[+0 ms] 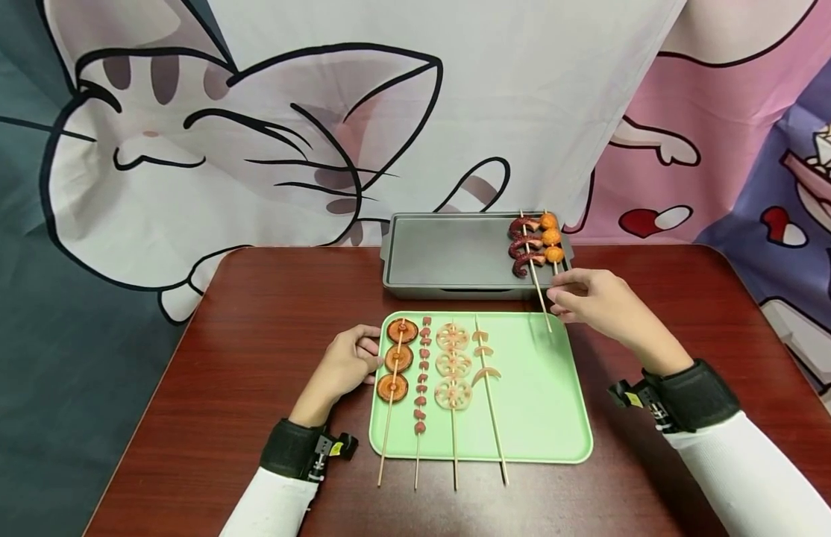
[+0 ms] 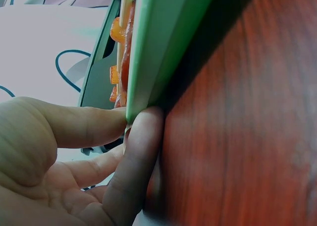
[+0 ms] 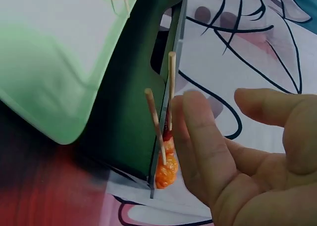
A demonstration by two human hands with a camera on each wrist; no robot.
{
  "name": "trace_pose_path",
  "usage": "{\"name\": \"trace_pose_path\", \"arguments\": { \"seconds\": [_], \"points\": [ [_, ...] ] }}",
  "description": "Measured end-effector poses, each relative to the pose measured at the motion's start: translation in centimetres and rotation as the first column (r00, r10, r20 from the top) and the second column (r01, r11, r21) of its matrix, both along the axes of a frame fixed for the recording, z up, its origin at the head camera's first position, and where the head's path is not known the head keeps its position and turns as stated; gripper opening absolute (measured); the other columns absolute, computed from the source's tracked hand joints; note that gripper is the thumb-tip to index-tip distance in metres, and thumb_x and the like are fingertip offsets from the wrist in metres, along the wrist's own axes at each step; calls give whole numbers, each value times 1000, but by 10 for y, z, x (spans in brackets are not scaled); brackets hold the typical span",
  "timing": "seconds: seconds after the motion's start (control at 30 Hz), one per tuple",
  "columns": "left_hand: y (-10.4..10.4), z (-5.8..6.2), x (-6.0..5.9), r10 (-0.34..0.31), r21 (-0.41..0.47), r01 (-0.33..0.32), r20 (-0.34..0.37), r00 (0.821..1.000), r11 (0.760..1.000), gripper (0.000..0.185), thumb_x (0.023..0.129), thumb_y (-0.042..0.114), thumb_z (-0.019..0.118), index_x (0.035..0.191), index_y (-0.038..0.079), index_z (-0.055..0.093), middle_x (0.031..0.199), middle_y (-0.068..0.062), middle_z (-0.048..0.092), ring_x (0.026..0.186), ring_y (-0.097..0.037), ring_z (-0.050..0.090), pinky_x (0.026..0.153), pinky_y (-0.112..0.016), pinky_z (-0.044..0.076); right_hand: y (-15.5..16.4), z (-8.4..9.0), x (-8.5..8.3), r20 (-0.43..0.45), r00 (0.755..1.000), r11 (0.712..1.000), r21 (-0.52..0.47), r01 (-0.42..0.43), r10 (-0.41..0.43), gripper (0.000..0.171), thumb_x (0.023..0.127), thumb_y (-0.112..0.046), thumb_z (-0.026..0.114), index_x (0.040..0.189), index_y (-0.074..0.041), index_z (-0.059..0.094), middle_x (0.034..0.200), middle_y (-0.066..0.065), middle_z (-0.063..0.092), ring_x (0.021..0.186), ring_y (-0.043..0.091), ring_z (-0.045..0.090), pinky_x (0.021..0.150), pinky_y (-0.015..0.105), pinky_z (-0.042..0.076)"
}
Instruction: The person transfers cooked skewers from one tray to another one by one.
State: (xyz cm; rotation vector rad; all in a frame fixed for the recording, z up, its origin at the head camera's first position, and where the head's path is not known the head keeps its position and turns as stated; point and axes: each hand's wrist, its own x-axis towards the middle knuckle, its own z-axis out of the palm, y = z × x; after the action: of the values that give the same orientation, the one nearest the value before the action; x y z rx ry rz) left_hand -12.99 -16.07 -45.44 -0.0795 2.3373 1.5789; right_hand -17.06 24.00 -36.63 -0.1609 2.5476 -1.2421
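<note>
- Grey grill tray (image 1: 449,253) sits at the far edge of the counter (image 1: 268,313), and it carries both skewers in hand at its right end; any setting-down should keep the food on the flat bed, not on the rim.
- Green tray (image 1: 543,395) lies just in front of it toward the near edge, with four more skewers in a row on its left half; the left hand (image 1: 345,365) pinches its left rim between thumb and fingers, which is worth keeping, since it stops the tray sliding.
- Right hand (image 1: 593,298) hovers at the grill tray's near right corner, by the bare stick ends; its grip is relaxed and fairly wide, holding nothing as far as the wrist view shows, though one fingertip may be brushing a stick.
- Octopus skewer (image 1: 523,250) lies on the grill tray with its stick overhanging onto the green tray; it is best nudged by the stick, never by the soft food.
- Ball skewer (image 1: 552,237) lies just right of it, close to the tray's right wall; the two should stay parallel and apart, so neither rolls onto the other.
</note>
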Motion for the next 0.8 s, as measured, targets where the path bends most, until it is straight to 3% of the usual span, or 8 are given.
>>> {"name": "trace_pose_path", "arguments": {
  "seconds": [0.2,0.43,0.6,0.8],
  "points": [
    [0,0,0,0,-1,0,7,1000,1000,49,93,-6,65,141,-1,55,100,-15,58,76,-18,61,56,-30,60,-11,0,-8,-32,998,994,105,-41,45,38,103,-15,63,131,11,60,110,24,74,88,30,77,77,41,66],
    [0,2,-1,1,-5,-1,10,1000,1000,49,93,-6,65,141,-1,55,101,-14,56,77,-18,60,55,-30,60,-20,-1,-13,-74,992,967,241,-80,101,30,99,-11,66,120,10,65,96,17,77,72,18,75,69,36,65],
    [0,1,0,0,-1,0,12,1000,1000,49,93,-6,66,141,-1,55,100,-14,57,76,-18,60,55,-30,60,-25,-1,-16,-99,989,948,310,-72,107,29,96,-11,69,119,8,66,89,11,78,69,12,72,78,40,62],
    [-1,1,1,-7,4,7,3,1000,1000,48,94,-7,65,141,-3,55,100,-15,57,76,-18,60,55,-30,60,-30,0,-18,-118,986,925,374,-62,114,14,95,-10,71,103,1,72,74,3,76,81,21,72,85,49,58]
  ]
}}
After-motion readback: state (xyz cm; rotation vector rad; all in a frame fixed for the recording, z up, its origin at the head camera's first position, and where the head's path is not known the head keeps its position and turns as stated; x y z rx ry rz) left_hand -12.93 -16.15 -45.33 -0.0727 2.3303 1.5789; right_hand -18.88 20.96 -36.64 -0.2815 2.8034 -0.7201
